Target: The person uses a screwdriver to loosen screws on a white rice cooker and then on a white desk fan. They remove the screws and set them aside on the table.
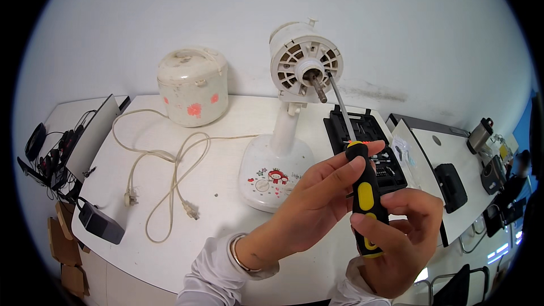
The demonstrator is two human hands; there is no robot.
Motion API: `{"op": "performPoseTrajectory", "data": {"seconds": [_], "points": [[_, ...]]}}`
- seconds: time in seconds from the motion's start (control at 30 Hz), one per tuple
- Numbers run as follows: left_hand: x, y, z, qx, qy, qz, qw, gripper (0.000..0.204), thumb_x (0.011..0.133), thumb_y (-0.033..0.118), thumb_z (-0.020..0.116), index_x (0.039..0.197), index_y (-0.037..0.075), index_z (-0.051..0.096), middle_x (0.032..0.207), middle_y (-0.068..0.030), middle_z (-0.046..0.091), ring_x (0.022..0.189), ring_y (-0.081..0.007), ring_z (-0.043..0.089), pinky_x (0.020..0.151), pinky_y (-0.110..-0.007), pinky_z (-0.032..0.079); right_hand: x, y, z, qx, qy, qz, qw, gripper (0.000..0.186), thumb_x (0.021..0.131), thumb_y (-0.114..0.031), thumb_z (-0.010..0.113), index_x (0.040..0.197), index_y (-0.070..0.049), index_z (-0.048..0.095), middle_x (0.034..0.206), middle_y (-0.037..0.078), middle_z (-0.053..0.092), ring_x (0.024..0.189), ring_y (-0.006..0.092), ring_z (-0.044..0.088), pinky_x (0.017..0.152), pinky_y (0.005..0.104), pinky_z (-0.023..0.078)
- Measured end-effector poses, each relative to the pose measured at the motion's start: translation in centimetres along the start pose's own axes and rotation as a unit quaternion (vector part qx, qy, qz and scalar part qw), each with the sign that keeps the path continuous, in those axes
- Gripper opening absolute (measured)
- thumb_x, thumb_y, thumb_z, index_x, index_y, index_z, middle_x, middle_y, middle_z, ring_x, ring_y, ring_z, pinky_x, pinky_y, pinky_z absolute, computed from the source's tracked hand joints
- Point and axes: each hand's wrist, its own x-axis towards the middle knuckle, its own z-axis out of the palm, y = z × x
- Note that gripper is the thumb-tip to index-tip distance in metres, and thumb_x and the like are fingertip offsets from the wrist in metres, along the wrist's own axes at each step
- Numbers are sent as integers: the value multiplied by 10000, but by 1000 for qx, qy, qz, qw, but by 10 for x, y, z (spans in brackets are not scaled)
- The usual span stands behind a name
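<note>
A screwdriver (366, 195) with a black and yellow handle is held in both my hands. My left hand (326, 190) grips the front of the handle, near the shank. My right hand (403, 238) wraps round its rear part. The long metal shank slants up and to the left, and its tip is at the right side of the white fan's motor housing (289, 82). Whether the tip sits in a screw is too small to tell. From the housing's middle a bare metal shaft sticks out. The fan stands upright on its white base (249, 178) with red cartoon prints.
A white rice cooker (192, 88) with pink flowers stands at the back left. Pale power cords (177, 161) lie looped across the table. An open black tool case (334, 130) lies behind my hands. At the left edge is a dark box (102, 224).
</note>
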Motion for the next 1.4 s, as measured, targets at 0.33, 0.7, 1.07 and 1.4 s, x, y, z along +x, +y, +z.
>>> {"op": "performPoseTrajectory", "data": {"seconds": [0.33,0.7,1.07,1.4], "points": [[-3,2,-2,18,55,29,998,499,936,253,408,1349,5,281,1110,-78,537,919,-140,562,776,-277,506,2,-7,-8,-36,-126,29,991,304,537,-20,748,744,-236,692,1006,44,471,945,225,552,602,278,489],[2,-1,-9,20,17,18,1000,430,953,249,389,1307,10,336,1217,-157,515,968,-178,579,823,-330,511,2,5,-9,-23,-166,-36,985,433,461,38,720,819,-203,684,1006,63,482,934,243,537,593,286,466],[2,-2,-8,22,45,6,999,522,940,306,380,1370,24,293,1121,-65,519,930,-121,521,826,-245,427,2,6,-6,-55,-147,-94,983,434,436,41,672,833,-125,623,990,53,564,846,249,500,682,326,415],[-1,-5,-12,-3,74,44,996,451,931,229,478,1317,35,353,1026,-36,526,918,-133,542,775,-251,463,6,4,-8,-40,-139,-98,985,310,440,-22,634,720,-149,670,1019,57,559,904,265,498,693,340,417]]}}
